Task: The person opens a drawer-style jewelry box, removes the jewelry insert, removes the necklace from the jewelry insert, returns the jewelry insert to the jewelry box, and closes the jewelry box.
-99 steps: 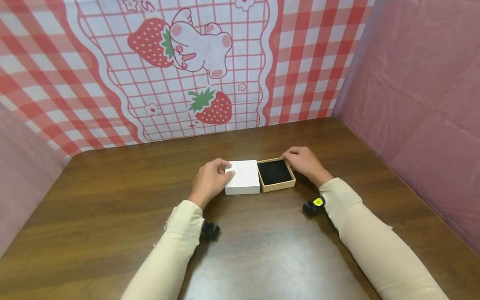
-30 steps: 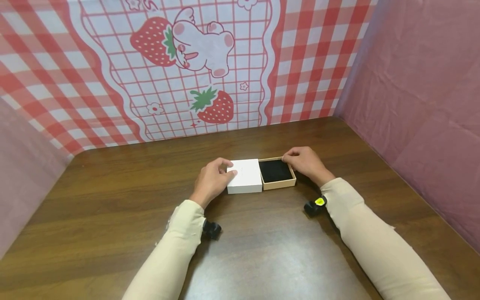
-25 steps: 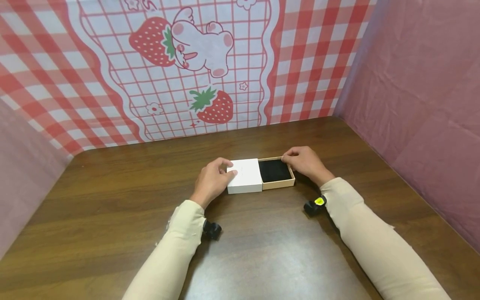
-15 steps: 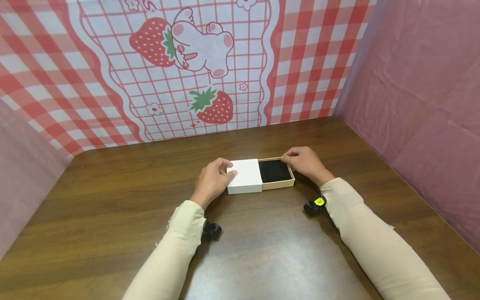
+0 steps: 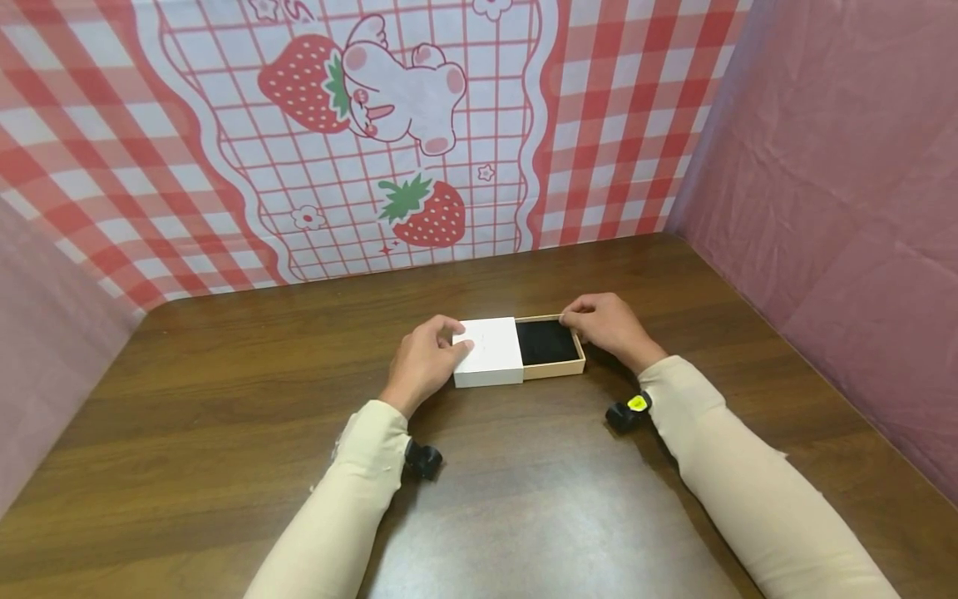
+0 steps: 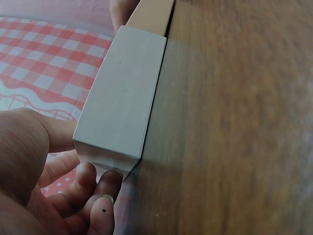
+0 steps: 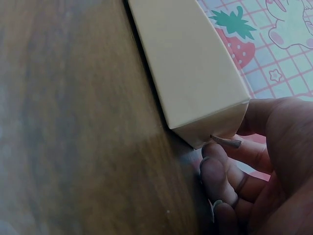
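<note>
In the head view, a white box sleeve (image 5: 488,352) lies flat on the wooden table. My left hand (image 5: 421,362) grips its left end, thumb on top; in the left wrist view the fingers of the left hand (image 6: 73,191) curl at the end face. A tan cardboard drawer (image 5: 554,369) with a black insert (image 5: 547,342) sticks partly out of the sleeve's right side. My right hand (image 5: 609,327) holds the drawer's outer end near its far corner. A small tab (image 7: 226,142) protrudes from that end in the right wrist view, beside the bent fingers.
The brown wooden table (image 5: 494,499) carries the box. Behind it hangs a red-and-white checked cloth (image 5: 614,125) with strawberry prints, and a pink cloth (image 5: 846,208) stands along the right side. Each wrist wears a black camera (image 5: 424,459).
The drawer first sat slightly askew against the sleeve's side. It has straightened and slid a little left into the sleeve, my right hand moving with it. My left hand stays on the sleeve.
</note>
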